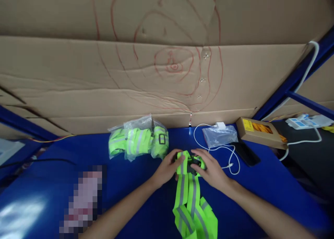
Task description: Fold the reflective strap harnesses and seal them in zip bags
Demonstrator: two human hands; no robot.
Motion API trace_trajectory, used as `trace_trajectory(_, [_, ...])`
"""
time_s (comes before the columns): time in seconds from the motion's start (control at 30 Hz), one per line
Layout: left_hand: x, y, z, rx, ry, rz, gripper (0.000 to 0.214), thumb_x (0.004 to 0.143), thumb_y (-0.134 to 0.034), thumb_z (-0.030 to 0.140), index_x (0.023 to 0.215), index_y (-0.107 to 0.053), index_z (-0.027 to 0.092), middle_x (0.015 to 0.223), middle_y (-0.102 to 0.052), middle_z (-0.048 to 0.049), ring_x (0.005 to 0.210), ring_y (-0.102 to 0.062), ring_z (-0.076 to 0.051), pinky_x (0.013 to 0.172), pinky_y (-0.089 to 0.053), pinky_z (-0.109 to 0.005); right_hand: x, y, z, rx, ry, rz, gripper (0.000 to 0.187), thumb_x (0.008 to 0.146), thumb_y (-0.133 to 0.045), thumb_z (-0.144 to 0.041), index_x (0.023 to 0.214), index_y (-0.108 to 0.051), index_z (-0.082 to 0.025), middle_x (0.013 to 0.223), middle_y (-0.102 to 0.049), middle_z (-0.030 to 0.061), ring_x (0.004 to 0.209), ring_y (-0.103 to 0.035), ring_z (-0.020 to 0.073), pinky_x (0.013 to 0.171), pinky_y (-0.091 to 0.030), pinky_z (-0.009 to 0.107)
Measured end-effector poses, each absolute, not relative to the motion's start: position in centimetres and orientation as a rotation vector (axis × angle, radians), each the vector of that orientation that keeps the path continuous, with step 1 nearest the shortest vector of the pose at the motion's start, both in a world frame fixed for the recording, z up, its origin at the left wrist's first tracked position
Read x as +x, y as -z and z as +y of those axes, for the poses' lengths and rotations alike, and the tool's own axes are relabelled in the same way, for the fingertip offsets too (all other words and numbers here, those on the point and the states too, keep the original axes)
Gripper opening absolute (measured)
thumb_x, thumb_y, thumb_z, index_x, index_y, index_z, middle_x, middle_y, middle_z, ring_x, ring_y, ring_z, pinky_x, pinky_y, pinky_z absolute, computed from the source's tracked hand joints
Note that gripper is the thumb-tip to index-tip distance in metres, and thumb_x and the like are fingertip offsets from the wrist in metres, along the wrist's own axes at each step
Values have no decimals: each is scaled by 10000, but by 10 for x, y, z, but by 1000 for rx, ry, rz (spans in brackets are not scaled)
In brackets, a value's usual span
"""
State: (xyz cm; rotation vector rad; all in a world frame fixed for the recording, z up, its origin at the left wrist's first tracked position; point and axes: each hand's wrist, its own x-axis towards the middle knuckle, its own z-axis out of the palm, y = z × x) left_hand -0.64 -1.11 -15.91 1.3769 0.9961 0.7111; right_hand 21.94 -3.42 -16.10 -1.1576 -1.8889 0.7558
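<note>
A neon yellow-green reflective strap (193, 193) with a grey stripe lies in loose folds toward the table's front edge. Its upper end is held up between my two hands. My left hand (168, 166) pinches a flat folded section, thumb on the front. On the other side, my right hand (208, 167) curls round the strap beside some black parts (193, 165), perhaps a buckle, which the fingers partly hide. Beyond my left hand, several clear bags of rolled reflective straps (138, 141) stand in a row; a black buckle frame shows on the rightmost roll.
A white cable with a charger (220, 125), a clear plastic bag (220, 136) and a black phone (246, 153) lie at the right. Behind them sits an open-windowed cardboard box (261, 132) with orange contents. A cardboard wall (78, 68) closes the back; a blurred-out patch (82, 200) covers something at left.
</note>
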Motion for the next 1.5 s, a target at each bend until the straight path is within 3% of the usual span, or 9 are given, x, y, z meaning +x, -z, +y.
trace_trajectory(0.3, [-17,147,-31,1202,-578,604,979,789,-866,317,1571,-279,355,1527,-494,-116,1297,-607,-275,1040,-540,-407,221,165,-21,-1350,-1265,-1443,353,898,-712,-504,1050,-699,-186,910,-742,42,841,-711,184,764,-562,301])
trace_trajectory(0.4, [-17,150,-29,1425,-643,638,729,809,-834,258,1462,-512,284,1488,-553,-123,1352,-564,-299,1121,-468,-442,221,158,-24,-1357,-1454,-1353,433,940,-642,-589,1056,-704,-177,905,-759,55,830,-723,187,750,-574,295])
trace_trajectory(0.57, [-11,147,-28,1316,-762,1030,380,858,-767,500,1031,-693,171,832,-673,-19,733,-630,-162,685,-533,-276,232,151,-28,-1212,-1461,-1115,649,1030,-287,-719,1347,-594,-243,1410,-635,123,1117,-705,252,915,-596,394])
trace_trajectory(0.77, [-6,134,-35,854,-758,1218,575,773,-744,716,800,-598,161,651,-526,37,549,-494,-94,471,-384,-194,242,148,-38,-1140,-672,-1884,718,977,-624,-553,1591,-352,-297,1662,-326,117,1554,-303,357,1232,-352,559])
trace_trajectory(0.97, [-15,141,-43,906,-641,1088,652,825,-623,795,777,-633,145,592,-578,10,488,-545,-108,459,-396,-210,229,148,-46,-1056,-594,-2298,694,970,-683,-471,1564,-397,-256,1484,-563,147,1379,-542,317,1110,-503,470])
trace_trajectory(1.17, [-26,148,-44,1341,-798,963,1032,736,-892,515,1560,-316,283,1294,-676,-133,1097,-711,-312,797,-631,-386,237,143,-40,-1171,-923,-1978,310,1047,-567,-418,1300,-612,-245,1116,-744,50,977,-726,194,834,-568,272])
trace_trajectory(1.33, [-28,152,-46,1738,-1062,1136,1123,787,-879,412,1633,-149,308,1627,-328,-218,1356,-544,-387,990,-592,-522,231,136,-38,-1365,-1337,-1573,455,1013,-567,-540,727,-601,-187,592,-494,-39,507,-442,98,482,-369,212])
trace_trajectory(1.4, [-30,149,-45,1945,-1084,1081,1042,804,-868,411,1615,-219,329,1691,-188,-195,1481,-405,-407,1117,-499,-579,228,136,-38,-1384,-1487,-1487,493,993,-571,-594,742,-642,-175,608,-522,-24,537,-462,110,510,-397,222])
trace_trajectory(1.5, [-31,143,-43,2184,-946,1011,730,878,-803,392,1499,-436,275,1609,-379,-167,1507,-378,-361,1201,-400,-559,228,138,-41,-1398,-1608,-1438,495,1007,-537,-609,889,-734,-170,634,-577,-6,582,-526,135,559,-451,239])
